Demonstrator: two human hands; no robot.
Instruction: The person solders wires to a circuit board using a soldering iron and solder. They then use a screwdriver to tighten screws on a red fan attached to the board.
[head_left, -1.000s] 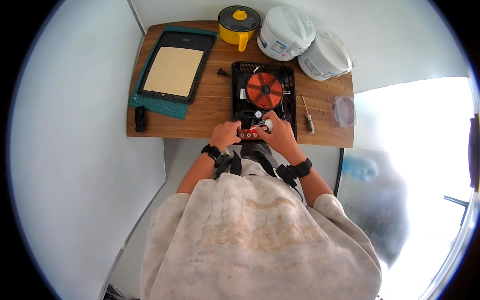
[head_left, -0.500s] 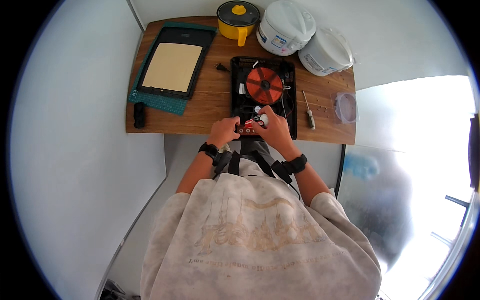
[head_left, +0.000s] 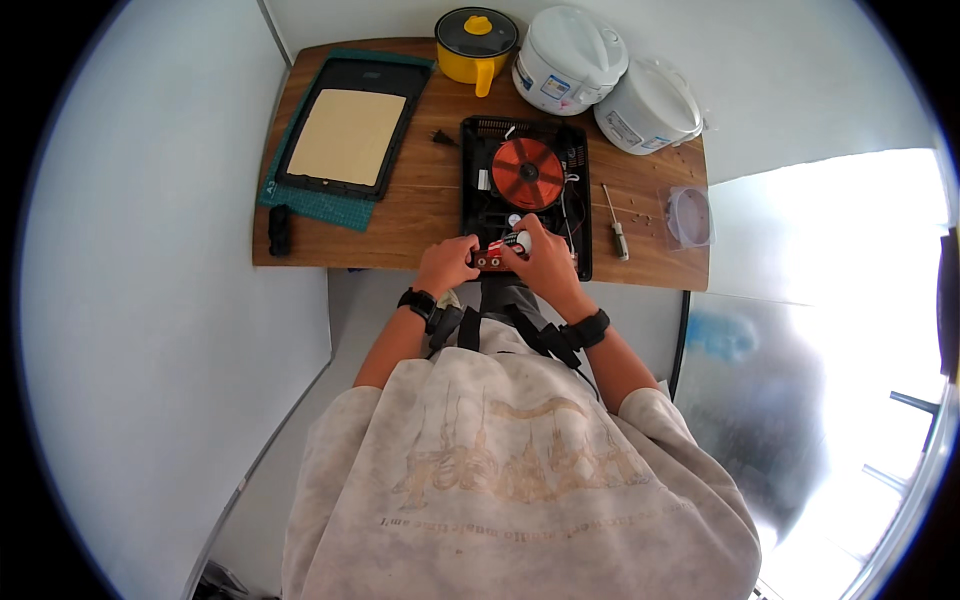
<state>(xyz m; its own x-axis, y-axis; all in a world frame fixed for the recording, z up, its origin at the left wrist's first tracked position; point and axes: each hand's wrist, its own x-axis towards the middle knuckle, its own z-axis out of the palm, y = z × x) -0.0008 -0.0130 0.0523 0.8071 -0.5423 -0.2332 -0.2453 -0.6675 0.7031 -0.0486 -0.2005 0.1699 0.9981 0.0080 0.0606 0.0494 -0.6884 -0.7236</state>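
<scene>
The opened black housing of an induction cooker (head_left: 468, 180) lies at the table's front edge, its round copper-red coil (head_left: 510, 165) exposed. Along the housing's near side is a brown circuit board (head_left: 488, 263) with pale round parts. My left hand (head_left: 447, 264) grips the board's left end, fingers closed. My right hand (head_left: 546, 268) pinches a small red, black and white tube (head_left: 512, 243) and holds it tilted just above the board. The fingers hide the tube's tip and the board's right part.
A screwdriver (head_left: 619, 235), loose screws and a clear round container (head_left: 690, 217) lie right. The cooker's top panel (head_left: 345, 138) rests on a green cutting mat (head_left: 335, 209) at left, near a black object (head_left: 279, 231). Behind stand a yellow pot (head_left: 462, 68) and two white rice cookers (head_left: 570, 60).
My right hand and the tube have shifted slightly left over the board. My left hand stays on the board's end.
</scene>
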